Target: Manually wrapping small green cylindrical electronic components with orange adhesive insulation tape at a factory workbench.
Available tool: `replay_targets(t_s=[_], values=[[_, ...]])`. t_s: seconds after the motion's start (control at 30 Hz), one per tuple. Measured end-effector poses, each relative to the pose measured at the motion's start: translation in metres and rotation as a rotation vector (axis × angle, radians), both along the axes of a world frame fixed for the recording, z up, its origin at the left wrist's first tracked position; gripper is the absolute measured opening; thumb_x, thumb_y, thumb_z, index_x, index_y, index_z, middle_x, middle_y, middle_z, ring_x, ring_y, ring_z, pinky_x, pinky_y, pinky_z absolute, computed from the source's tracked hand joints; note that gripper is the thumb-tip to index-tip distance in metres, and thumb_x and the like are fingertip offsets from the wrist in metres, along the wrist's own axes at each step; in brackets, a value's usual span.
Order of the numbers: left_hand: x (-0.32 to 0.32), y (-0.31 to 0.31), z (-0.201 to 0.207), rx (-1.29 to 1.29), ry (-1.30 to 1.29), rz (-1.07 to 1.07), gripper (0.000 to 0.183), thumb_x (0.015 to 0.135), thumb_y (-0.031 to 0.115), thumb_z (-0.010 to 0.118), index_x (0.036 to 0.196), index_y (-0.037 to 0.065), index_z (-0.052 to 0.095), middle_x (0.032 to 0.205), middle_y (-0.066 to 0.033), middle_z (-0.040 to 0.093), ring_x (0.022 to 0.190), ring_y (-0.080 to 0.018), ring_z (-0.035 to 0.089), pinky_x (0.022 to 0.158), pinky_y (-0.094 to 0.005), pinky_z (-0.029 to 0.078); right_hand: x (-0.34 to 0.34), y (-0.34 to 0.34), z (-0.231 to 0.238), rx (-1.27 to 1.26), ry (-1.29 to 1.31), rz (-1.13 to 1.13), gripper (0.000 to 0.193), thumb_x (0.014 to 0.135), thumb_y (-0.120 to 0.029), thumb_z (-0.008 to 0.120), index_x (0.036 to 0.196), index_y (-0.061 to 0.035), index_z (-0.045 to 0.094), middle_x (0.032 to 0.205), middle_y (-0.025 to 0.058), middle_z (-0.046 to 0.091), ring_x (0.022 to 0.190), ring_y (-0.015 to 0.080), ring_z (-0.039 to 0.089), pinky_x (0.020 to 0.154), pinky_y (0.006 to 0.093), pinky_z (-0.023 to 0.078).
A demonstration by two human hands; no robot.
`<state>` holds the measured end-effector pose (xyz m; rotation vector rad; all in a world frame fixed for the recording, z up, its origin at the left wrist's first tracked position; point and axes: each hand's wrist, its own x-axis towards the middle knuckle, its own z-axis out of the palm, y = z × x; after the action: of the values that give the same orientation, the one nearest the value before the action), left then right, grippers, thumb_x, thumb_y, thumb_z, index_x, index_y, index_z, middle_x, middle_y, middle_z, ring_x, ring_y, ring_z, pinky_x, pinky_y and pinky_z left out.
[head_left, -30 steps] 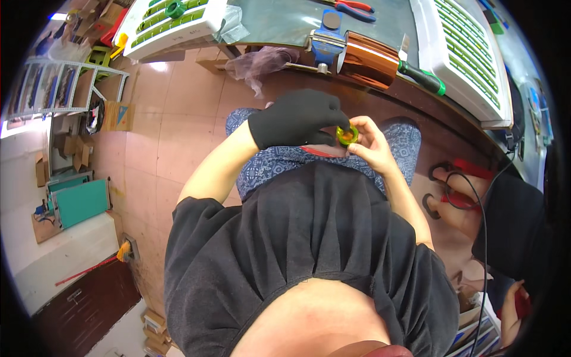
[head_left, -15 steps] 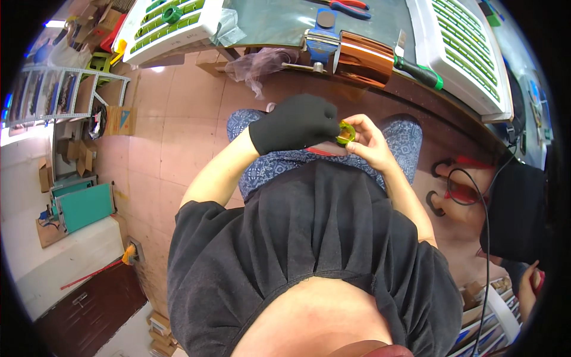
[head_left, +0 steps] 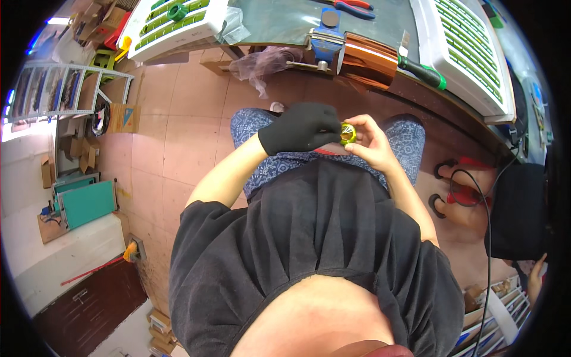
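Observation:
Over my lap, my right hand [head_left: 373, 144] is bare and pinches a small yellow-green ring [head_left: 351, 130] between thumb and fingers. Thin shiny strands cross the ring's opening. In a black glove, my left hand [head_left: 300, 128] is closed just left of the ring, its fingertips curled close to it. Whatever those gloved fingers grip is hidden or too small to make out. Below the two hands, a reddish flat piece [head_left: 332, 149] shows in part across my lap.
Ahead stands a workbench with a blue vise [head_left: 326, 43], a copper-coloured cylinder [head_left: 367, 61], a green-and-black-handled tool [head_left: 423, 72] and red-blue pliers [head_left: 352, 8]. White trays of green pieces flank them, left [head_left: 209, 25] and right [head_left: 439, 77]. Another person's legs [head_left: 474, 183] are at right.
My gloved hand has turned and shifted slightly down and right, staying close to the ring. The ring has turned a little in my right hand, and strands now show across its opening.

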<state>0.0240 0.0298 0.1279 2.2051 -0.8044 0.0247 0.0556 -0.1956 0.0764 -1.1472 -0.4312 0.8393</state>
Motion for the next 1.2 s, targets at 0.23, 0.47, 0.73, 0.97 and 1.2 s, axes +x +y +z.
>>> replay_targets(t_s=[0.23,0.47,0.73,0.97,1.2], values=[[-0.016,-0.025,-0.025,-0.188,-0.053,0.240,0.015,0.076,0.014,0.064,0.089,0.005,0.065,0.079,-0.0095,0.057,0.077,-0.0274,0.057,0.065,-0.0364,0.045,0.005,-0.001,-0.001,-0.084,-0.120,-0.087,0.042,0.078,0.007,0.064,0.116,-0.0018,0.048,0.110,0.0079,0.056,0.101,0.0146,0.057,0.090,0.0287,0.047],[-0.024,-0.029,-0.015,0.065,-0.116,0.138,0.023,0.078,0.020,0.063,0.097,0.009,0.061,0.078,-0.0098,0.056,0.072,-0.0282,0.057,0.060,-0.0389,0.045,0.004,-0.011,-0.003,-0.010,0.015,-0.032,0.039,0.082,0.004,0.060,0.119,0.0009,0.048,0.109,0.0084,0.056,0.098,0.0136,0.057,0.088,0.0282,0.048],[-0.031,-0.017,-0.028,0.181,0.079,-0.211,0.015,0.078,0.023,0.062,0.082,0.009,0.057,0.071,-0.0108,0.060,0.063,-0.0311,0.059,0.051,-0.0412,0.043,-0.018,-0.008,0.012,-0.158,-0.050,0.210,0.038,0.080,0.003,0.063,0.117,0.0014,0.052,0.105,0.0045,0.060,0.094,0.0094,0.057,0.085,0.0238,0.046],[-0.026,-0.043,-0.014,-0.001,-0.073,0.190,0.017,0.077,0.022,0.062,0.091,0.012,0.060,0.078,-0.0095,0.058,0.068,-0.0303,0.058,0.058,-0.0409,0.045,-0.005,-0.012,-0.001,0.084,0.071,-0.088,0.046,0.081,-0.007,0.064,0.123,0.0009,0.047,0.111,0.0077,0.056,0.103,0.0142,0.054,0.090,0.0274,0.043],[-0.045,-0.037,0.003,-0.239,-0.203,0.530,0.017,0.078,0.010,0.065,0.093,0.002,0.064,0.084,-0.0105,0.064,0.075,-0.0240,0.063,0.067,-0.0309,0.050,0.005,-0.018,-0.004,0.123,0.229,-0.175,0.062,0.080,-0.030,0.069,0.128,-0.0031,0.040,0.118,0.0110,0.053,0.098,0.0180,0.057,0.082,0.0297,0.049]])
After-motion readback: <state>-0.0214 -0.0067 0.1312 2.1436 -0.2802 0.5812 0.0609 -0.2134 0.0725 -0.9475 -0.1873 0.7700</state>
